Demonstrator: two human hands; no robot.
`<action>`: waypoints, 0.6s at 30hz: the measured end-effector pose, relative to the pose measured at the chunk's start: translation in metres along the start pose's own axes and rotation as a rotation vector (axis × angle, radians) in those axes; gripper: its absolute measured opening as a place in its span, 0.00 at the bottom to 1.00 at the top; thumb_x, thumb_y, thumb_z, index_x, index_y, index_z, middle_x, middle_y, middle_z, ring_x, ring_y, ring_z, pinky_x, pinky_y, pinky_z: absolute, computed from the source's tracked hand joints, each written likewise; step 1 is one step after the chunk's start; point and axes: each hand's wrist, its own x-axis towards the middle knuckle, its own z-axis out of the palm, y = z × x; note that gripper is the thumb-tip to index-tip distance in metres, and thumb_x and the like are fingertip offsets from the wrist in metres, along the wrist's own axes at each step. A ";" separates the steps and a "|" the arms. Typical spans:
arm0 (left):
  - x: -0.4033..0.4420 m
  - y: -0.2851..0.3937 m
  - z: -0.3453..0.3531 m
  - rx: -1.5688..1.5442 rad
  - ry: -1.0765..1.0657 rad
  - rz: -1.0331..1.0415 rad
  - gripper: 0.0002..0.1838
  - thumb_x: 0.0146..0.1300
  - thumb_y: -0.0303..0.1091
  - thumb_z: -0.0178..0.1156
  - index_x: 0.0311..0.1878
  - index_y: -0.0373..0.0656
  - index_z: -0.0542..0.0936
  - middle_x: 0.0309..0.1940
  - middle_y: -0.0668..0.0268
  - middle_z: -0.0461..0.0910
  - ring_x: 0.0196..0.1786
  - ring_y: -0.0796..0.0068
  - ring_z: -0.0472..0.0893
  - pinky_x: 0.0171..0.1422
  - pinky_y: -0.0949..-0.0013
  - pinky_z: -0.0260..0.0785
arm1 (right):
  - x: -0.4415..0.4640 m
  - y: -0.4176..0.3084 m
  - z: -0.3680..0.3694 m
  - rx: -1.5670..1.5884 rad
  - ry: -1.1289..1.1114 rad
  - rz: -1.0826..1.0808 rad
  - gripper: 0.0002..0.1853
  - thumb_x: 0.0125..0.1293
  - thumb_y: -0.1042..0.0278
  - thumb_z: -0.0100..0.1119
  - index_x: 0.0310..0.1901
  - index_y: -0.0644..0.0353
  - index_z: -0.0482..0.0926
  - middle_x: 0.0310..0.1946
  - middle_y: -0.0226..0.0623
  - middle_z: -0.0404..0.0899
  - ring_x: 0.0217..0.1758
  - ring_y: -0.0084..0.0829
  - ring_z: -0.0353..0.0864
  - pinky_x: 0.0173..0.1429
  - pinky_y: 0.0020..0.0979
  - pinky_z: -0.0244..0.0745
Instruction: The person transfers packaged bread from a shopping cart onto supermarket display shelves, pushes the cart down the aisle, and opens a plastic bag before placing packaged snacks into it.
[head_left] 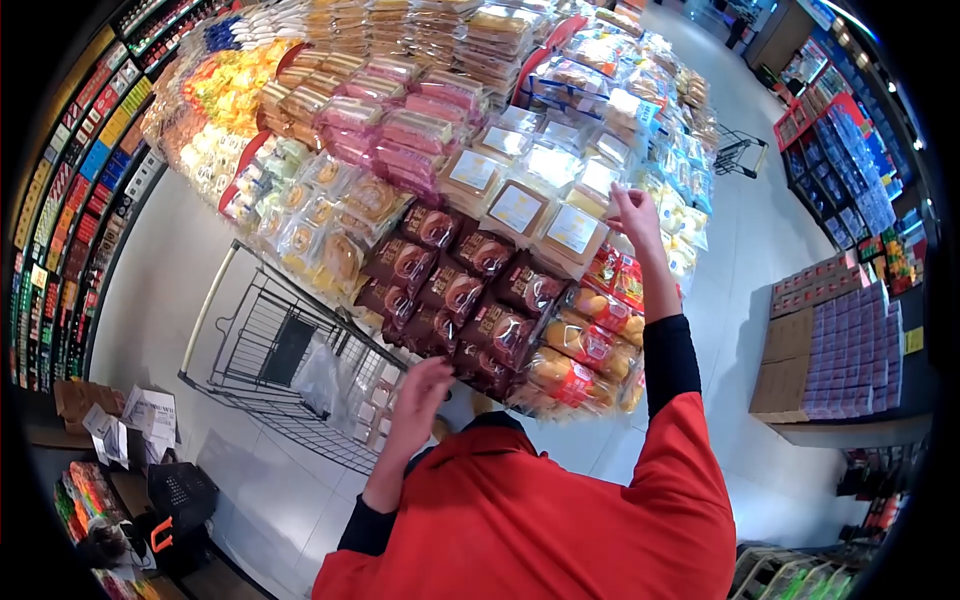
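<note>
Square-topped clear boxes, stacked beyond the brown packets with no evident long axis, lie forward-right of the left hand, half-curled with nothing visible in it near those packets, and just left of the nearer right hand, narrowed at the stack's right edge, grip indeterminable.

a pale, shiny floor spans my feed. i have tall dark shelves lining the left, a low platform on the right, and a white strip light at upper right.
</note>
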 end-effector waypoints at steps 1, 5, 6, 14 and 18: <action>0.008 0.016 0.017 0.066 -0.084 0.047 0.23 0.73 0.29 0.56 0.71 0.43 0.69 0.65 0.59 0.73 0.66 0.66 0.74 0.66 0.66 0.69 | 0.003 0.006 -0.001 -0.061 0.018 -0.028 0.40 0.67 0.38 0.65 0.60 0.73 0.69 0.47 0.47 0.81 0.37 0.30 0.84 0.36 0.29 0.83; 0.074 0.073 0.073 0.732 -0.119 0.564 0.34 0.67 0.29 0.63 0.75 0.45 0.65 0.76 0.53 0.58 0.78 0.54 0.59 0.77 0.53 0.57 | -0.043 -0.018 0.006 -0.291 0.211 -0.308 0.38 0.69 0.43 0.64 0.65 0.71 0.67 0.58 0.55 0.73 0.55 0.41 0.80 0.59 0.39 0.78; 0.096 0.076 0.085 0.840 -0.085 0.656 0.34 0.65 0.29 0.64 0.75 0.45 0.66 0.76 0.54 0.59 0.78 0.53 0.59 0.78 0.52 0.56 | -0.055 -0.026 0.007 -0.355 0.189 -0.470 0.34 0.71 0.47 0.62 0.66 0.68 0.68 0.60 0.54 0.71 0.60 0.43 0.77 0.64 0.41 0.74; 0.209 0.076 0.131 1.196 -0.035 1.074 0.32 0.61 0.30 0.64 0.71 0.50 0.72 0.73 0.59 0.66 0.77 0.57 0.62 0.78 0.49 0.56 | -0.057 -0.019 -0.006 -0.466 0.032 -0.718 0.24 0.76 0.57 0.57 0.65 0.63 0.74 0.65 0.50 0.70 0.70 0.50 0.69 0.73 0.42 0.65; 0.232 0.069 0.141 1.206 -0.057 1.024 0.29 0.64 0.29 0.58 0.71 0.53 0.72 0.71 0.59 0.68 0.77 0.59 0.63 0.78 0.42 0.53 | -0.066 -0.023 -0.009 -0.382 -0.040 -0.691 0.24 0.76 0.56 0.56 0.67 0.60 0.72 0.67 0.50 0.67 0.71 0.49 0.69 0.74 0.42 0.64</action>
